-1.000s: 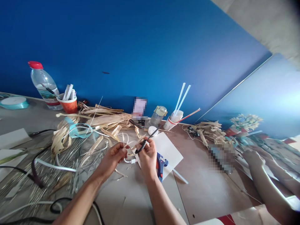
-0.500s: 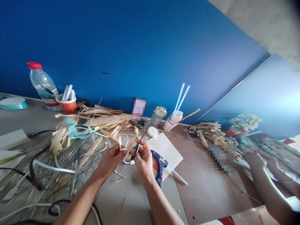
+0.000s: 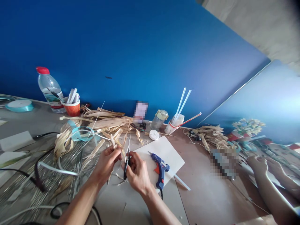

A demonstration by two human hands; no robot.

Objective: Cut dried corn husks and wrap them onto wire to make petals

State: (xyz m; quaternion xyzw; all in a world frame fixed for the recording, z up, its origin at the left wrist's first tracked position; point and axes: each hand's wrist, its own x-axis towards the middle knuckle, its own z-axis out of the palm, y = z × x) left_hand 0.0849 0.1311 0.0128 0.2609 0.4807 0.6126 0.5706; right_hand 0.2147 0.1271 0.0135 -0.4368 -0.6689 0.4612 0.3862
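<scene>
Near the middle of the table my left hand [image 3: 112, 157] pinches a narrow strip of dried husk [image 3: 113, 141], whose pale tip sticks up above the fingers. My right hand [image 3: 137, 170] is closed round black-handled scissors [image 3: 127, 162]. Their thin blades point up and away from me, just right of the husk strip. Small husk scraps [image 3: 120, 179] lie on the table below the hands. To the right, a blue glue gun [image 3: 160, 170] with an orange trigger rests partly on a white sheet [image 3: 172, 153].
Husks [image 3: 110, 120], thin wires [image 3: 70, 165] and teal ribbon [image 3: 76, 132] cover the left side. Along the blue wall stand a bottle [image 3: 50, 89], a red cup [image 3: 72, 109], a jar [image 3: 159, 120] and a white cup [image 3: 170, 127]. Another person's hands [image 3: 257, 164] are at the right.
My right hand has moved slightly left and down, and the scissors now point more upright. More of the glue gun shows. The view has shifted a little, moving the background right and down.
</scene>
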